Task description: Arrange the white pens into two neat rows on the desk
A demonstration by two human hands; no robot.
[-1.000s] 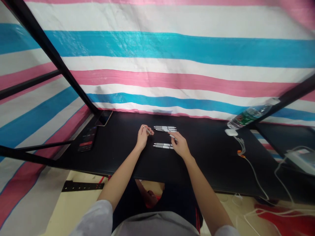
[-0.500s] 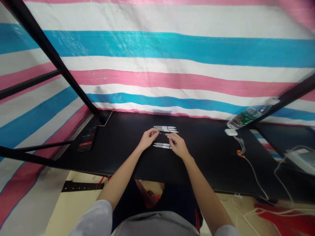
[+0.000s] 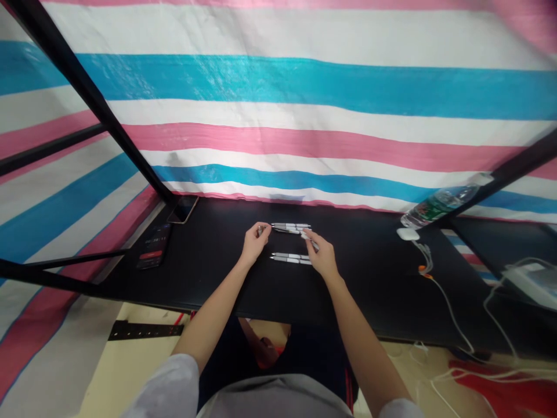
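Note:
Several white and grey pens lie side by side near the back of the black table. Closer to me, two more pens lie parallel, their right ends beside my right hand. My left hand is closed on a small grey piece, perhaps a pen part, just left of the back pens. My right hand is closed round a white pen part, at the right ends of the pens. The fingers cover much of both held pieces.
Two phones, one showing a timer and one farther back, lie at the left of the black table. At the right are a plastic bottle, a white charger and cables. Black frame bars flank the table.
My hands have moved apart, and the pieces they hold, joined or touching between them before, are now separate. More of the back and front pens shows.

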